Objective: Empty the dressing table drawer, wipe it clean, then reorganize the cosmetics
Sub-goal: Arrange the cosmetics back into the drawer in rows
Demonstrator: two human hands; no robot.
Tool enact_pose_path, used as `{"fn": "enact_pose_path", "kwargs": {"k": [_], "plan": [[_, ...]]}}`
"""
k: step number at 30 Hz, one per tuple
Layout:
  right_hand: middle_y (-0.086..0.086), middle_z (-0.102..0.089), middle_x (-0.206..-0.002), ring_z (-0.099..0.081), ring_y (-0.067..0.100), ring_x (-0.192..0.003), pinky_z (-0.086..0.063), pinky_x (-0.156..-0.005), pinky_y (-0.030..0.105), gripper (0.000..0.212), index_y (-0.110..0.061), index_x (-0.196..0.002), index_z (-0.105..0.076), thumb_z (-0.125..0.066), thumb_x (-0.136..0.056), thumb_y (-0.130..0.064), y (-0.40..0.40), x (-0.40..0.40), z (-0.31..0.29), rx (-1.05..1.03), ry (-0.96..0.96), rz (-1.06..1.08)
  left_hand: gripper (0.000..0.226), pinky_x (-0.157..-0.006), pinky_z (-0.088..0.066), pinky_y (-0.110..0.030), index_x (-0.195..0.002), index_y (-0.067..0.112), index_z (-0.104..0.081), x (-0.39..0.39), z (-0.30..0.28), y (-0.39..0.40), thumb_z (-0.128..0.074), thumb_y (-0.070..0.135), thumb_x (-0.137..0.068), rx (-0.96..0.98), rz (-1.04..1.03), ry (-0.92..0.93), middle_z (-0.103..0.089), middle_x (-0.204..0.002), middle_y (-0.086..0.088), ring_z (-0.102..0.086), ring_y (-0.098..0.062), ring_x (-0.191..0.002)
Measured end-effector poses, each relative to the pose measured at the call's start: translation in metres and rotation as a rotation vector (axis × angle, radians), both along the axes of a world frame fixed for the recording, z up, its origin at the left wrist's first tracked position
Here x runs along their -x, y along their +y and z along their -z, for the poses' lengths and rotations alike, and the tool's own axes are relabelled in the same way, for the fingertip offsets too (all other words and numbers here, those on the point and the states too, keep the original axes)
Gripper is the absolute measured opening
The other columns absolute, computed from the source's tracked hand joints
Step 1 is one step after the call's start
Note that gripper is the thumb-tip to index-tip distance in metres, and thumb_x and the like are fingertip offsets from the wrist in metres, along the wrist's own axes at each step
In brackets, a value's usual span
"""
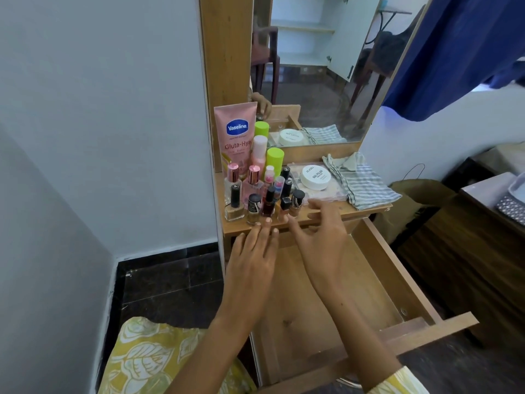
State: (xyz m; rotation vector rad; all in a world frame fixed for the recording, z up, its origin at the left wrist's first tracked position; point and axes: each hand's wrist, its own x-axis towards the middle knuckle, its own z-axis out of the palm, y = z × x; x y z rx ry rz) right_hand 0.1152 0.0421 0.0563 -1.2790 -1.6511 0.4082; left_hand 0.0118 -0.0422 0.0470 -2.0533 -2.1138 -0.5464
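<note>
Wooden drawer (335, 294) stands pulled out and bare, cosmetics (264, 191) crowd the tabletop (326, 216) above it; left hand (251, 261) and right hand (318, 237) hover released, so lift bottles singly, upright.

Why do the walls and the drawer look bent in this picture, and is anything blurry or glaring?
Head view: the wide-angle lens bows straight edges, so the drawer flares outward; lighting is soft and even, shadows faint; the mirror shows a reflected room, no harsh glare; the Vaseline tube label reads sharply, while both hands, left hand and right hand, look slightly soft.
</note>
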Motion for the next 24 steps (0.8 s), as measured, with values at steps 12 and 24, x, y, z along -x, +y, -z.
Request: {"fn": "enact_pose_path", "kwargs": {"k": [12, 24], "plan": [[0.001, -0.056, -0.107, -0.055, 0.015, -0.096, -0.046, -0.075, 0.026, 0.060, -0.012, -0.116, -0.053, -0.080, -0.070, -0.039, 0.011, 0.015, 0.007, 0.036, -0.031, 0.037, 0.063, -0.101, 0.030, -0.035, -0.138, 0.014, 0.024, -0.002, 0.027, 0.012, -0.027, 0.019, -0.101, 0.151, 0.022, 0.053, 0.032, -0.145, -0.006, 0.036, -0.019, -0.130], [0.003, -0.050, -0.111, -0.057, 0.017, -0.095, -0.051, -0.067, 0.025, 0.052, -0.019, -0.118, -0.054, -0.078, -0.074, -0.033, 0.008, 0.020, 0.015, -0.145, -0.081, 0.050, 0.065, -0.101, 0.030, -0.034, -0.137, 0.013, 0.027, -0.004, 0.034, 0.016, -0.027, 0.025, -0.102, 0.184, 0.006, -0.014, 0.035, -0.144, -0.005, 0.038, -0.016, -0.129]]}}
